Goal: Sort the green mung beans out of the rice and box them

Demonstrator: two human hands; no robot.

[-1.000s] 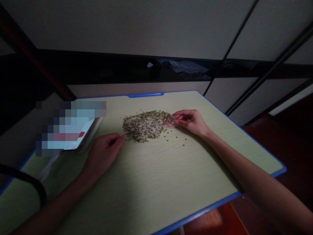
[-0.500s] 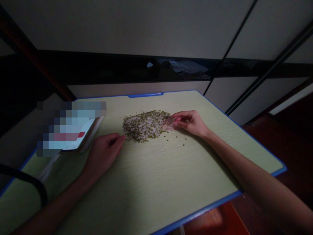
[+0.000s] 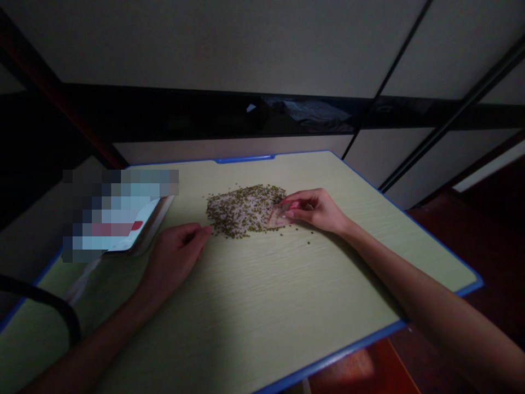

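A low pile of small green beans mixed with pale, rice-like grains [image 3: 241, 210] lies on the light wood-grain table [image 3: 262, 295]. My right hand [image 3: 318, 210] is closed in a pinch on a small clear plastic piece with red print [image 3: 281, 214], whose left end lies against the pile's right side. Whether it is a bag or a flat sheet I cannot tell. At the pile's left edge rests my left hand [image 3: 178, 251], thumb and fingers pressed together; anything between them is hidden. A few loose beans are scattered just below the plastic piece.
To the left, a lit tablet-like screen [image 3: 143, 225], partly pixelated, leans on the table. A black curved cable or strap [image 3: 61, 306] crosses the lower left. Blue edging [image 3: 353, 350] borders the table, and pale cabinet panels [image 3: 229, 49] rise behind it.
My right hand has shifted slightly left and down, carrying the plastic piece further into the pile's right side. My left hand has stayed nearly still.
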